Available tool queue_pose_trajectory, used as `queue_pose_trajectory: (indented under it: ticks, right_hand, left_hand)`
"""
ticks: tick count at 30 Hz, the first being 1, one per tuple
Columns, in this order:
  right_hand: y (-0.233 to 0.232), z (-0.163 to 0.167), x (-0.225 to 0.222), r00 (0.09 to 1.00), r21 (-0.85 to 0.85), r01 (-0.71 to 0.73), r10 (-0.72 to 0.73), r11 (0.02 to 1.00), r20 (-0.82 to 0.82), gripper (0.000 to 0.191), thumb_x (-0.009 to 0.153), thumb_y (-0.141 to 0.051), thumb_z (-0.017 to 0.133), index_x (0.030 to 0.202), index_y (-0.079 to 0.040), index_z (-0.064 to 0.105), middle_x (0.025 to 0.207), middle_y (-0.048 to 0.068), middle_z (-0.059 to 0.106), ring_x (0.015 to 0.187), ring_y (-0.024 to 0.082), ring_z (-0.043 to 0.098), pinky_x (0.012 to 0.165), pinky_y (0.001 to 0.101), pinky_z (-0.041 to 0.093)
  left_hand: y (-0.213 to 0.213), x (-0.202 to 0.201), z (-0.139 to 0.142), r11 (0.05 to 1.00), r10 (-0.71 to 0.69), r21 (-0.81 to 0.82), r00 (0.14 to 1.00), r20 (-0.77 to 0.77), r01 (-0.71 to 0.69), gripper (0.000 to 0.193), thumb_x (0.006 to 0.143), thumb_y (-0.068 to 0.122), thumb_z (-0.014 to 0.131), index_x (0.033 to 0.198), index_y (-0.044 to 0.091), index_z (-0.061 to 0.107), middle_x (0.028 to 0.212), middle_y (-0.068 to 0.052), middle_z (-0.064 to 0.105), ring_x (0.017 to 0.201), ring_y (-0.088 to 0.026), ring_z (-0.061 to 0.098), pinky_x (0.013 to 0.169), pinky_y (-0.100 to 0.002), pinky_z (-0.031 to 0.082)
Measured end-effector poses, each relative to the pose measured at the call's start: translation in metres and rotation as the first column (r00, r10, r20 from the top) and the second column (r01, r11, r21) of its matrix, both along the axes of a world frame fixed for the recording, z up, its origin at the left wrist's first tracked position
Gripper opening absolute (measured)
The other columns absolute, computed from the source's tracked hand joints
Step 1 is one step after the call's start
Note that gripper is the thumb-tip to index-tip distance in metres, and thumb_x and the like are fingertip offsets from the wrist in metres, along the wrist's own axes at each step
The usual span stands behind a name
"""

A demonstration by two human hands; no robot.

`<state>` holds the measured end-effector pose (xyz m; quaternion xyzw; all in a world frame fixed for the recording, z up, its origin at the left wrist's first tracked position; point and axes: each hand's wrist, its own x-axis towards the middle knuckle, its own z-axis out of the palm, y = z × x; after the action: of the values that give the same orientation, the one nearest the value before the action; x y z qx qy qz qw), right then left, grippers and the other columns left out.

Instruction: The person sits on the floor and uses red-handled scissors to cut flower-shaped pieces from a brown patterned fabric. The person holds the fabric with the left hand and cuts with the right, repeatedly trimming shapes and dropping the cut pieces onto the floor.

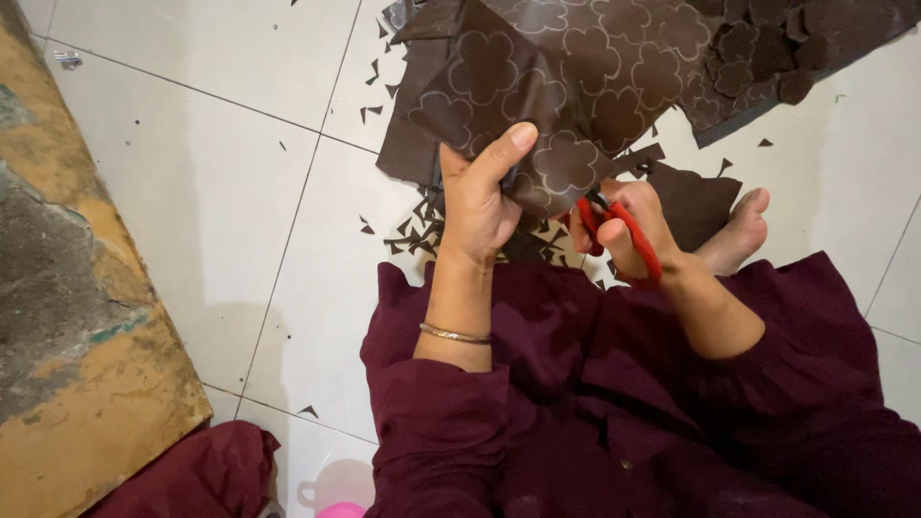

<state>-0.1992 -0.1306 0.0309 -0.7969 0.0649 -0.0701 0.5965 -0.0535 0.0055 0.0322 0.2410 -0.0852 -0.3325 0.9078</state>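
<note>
On the white tiled floor [240,221], seen from above, over a lap draped in a maroon garment [595,403]. Left hand [477,206] closed around a fold of a dark brown sheet [537,86], thumb pressed up along its face, fingers tucked behind. Sheet marked all over with pale outlines of flower shapes, spreading from the hand toward the floor's top edge. Thin metal bangle [453,335] around the left wrist. Right hand [628,230] just beside the left, fingers shut through the red handles of a pair of scissors [614,230], blades hidden against the sheet's lower edge; whether the blades stand apart or closed, impossible to tell. Small dark triangular scraps [417,225] scattered on the tiles below the sheet and near both hands. Pile of cut-out brown flower pieces [758,48] at the floor's top right corner, lying on the sheet. Bare foot [739,235] resting on the tiles right of the scissors. Worn yellow and grey board [67,307] along the floor's left edge.
</note>
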Motion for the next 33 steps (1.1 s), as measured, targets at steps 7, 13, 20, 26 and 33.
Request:
queue_pose_trajectory:
  ticks: [7,13,20,26,33]
  right_hand:
    - [0.001,-0.010,-0.002,0.999,0.135,0.039,-0.035,0.990,-0.030,0.090,0.078,-0.093,0.047,0.069,-0.005,0.060,0.061,0.001,0.057,0.053,0.009,0.053,0.046,0.0244,0.041]
    - [0.000,-0.008,0.000,0.999,0.206,-0.033,0.029,0.978,0.022,0.090,0.081,-0.091,0.050,0.078,-0.002,0.061,0.067,0.004,0.060,0.060,0.012,0.055,0.053,0.0259,0.042]
    - [-0.002,0.015,0.002,0.992,0.163,-0.126,0.126,0.978,0.010,0.093,0.090,-0.092,0.034,0.106,-0.002,0.055,0.078,0.002,0.055,0.070,0.012,0.051,0.065,0.0270,0.041]
    - [-0.010,0.024,0.002,0.989,0.149,-0.143,0.147,0.978,-0.016,0.101,0.088,-0.093,0.039,0.115,0.002,0.061,0.076,0.002,0.055,0.068,0.012,0.051,0.063,0.0265,0.040]
    - [-0.019,0.015,-0.003,0.981,0.144,-0.031,0.058,0.989,-0.187,0.112,0.072,-0.100,0.044,0.103,0.004,0.068,0.066,-0.002,0.055,0.058,0.007,0.050,0.054,0.0228,0.041]
  left_hand:
    - [-0.001,-0.004,-0.004,0.999,-0.004,-0.045,1.000,-0.016,0.003,0.034,0.099,-0.009,0.071,0.130,0.002,0.065,0.121,-0.011,0.071,0.109,-0.023,0.070,0.095,-0.040,0.060]
    - [0.001,-0.004,-0.008,0.999,-0.003,-0.035,1.000,-0.006,0.003,0.034,0.098,-0.009,0.071,0.129,0.002,0.067,0.119,-0.011,0.072,0.108,-0.022,0.071,0.096,-0.039,0.060]
    - [0.001,-0.004,-0.011,0.999,0.010,0.030,0.993,0.114,-0.014,0.038,0.098,-0.010,0.072,0.134,0.004,0.066,0.119,-0.008,0.072,0.106,-0.018,0.070,0.100,-0.035,0.057]
    - [0.004,-0.002,-0.006,0.999,-0.029,0.049,0.988,0.155,0.021,0.032,0.100,-0.008,0.072,0.130,0.001,0.065,0.117,-0.010,0.072,0.105,-0.018,0.070,0.100,-0.036,0.057]
    - [0.010,0.001,0.000,0.996,-0.030,0.088,0.975,0.220,0.010,0.030,0.101,-0.007,0.073,0.130,0.000,0.065,0.118,-0.009,0.071,0.106,-0.018,0.068,0.097,-0.032,0.055]
